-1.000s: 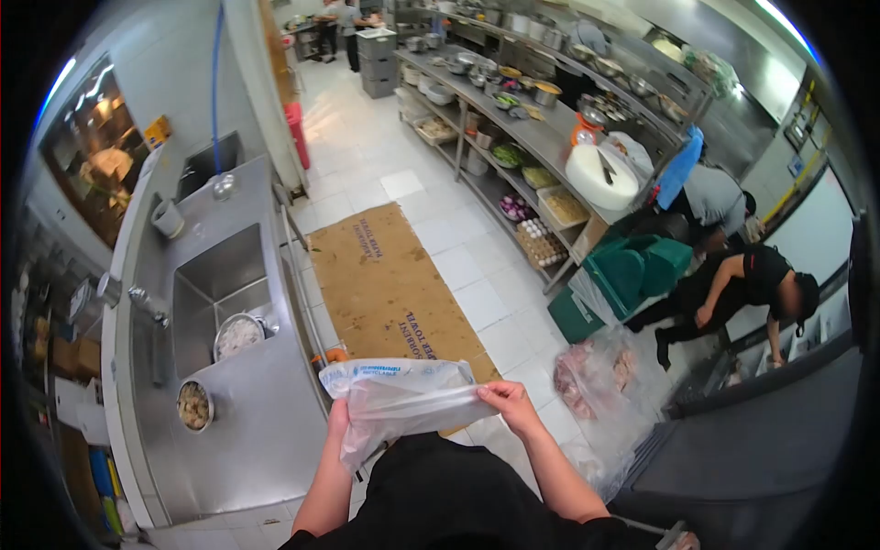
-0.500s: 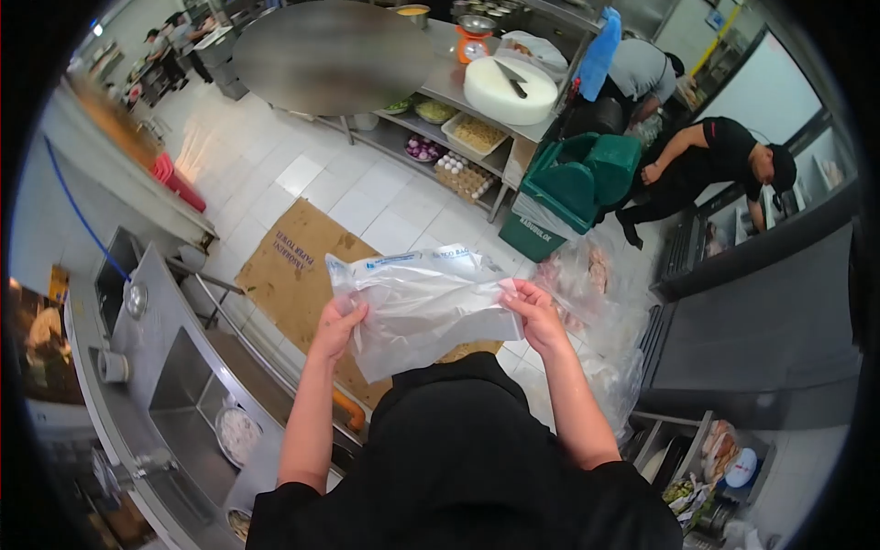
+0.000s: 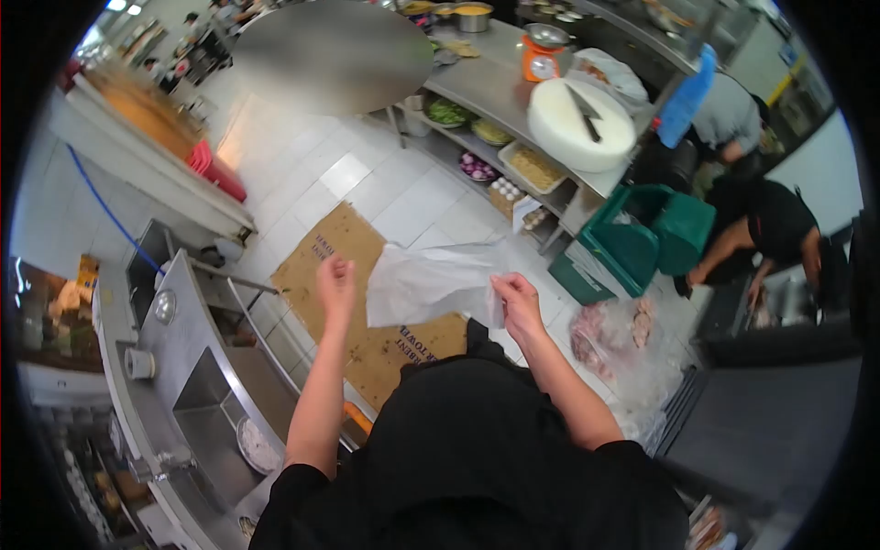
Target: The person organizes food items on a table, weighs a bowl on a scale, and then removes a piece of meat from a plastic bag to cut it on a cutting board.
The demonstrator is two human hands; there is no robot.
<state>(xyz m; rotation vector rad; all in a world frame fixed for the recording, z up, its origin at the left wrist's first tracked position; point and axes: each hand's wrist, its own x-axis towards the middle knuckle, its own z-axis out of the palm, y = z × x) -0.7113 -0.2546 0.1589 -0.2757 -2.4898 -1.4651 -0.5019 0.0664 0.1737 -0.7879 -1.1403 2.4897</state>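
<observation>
On my feed, white tiled floor (image 3: 403, 203) stretches ahead, with a flat cardboard sheet (image 3: 376, 367) on it, a steel sink (image 3: 202, 423) to the left and a metal worktop (image 3: 484, 84) further off. I see the pale plastic bag (image 3: 429, 284) in midair over the cardboard, long axis running left to right. The right hand (image 3: 518, 302) pinches its right end; the left hand (image 3: 336, 280) is curled, just beside the other end, and I cannot tell whether it holds anything.
</observation>
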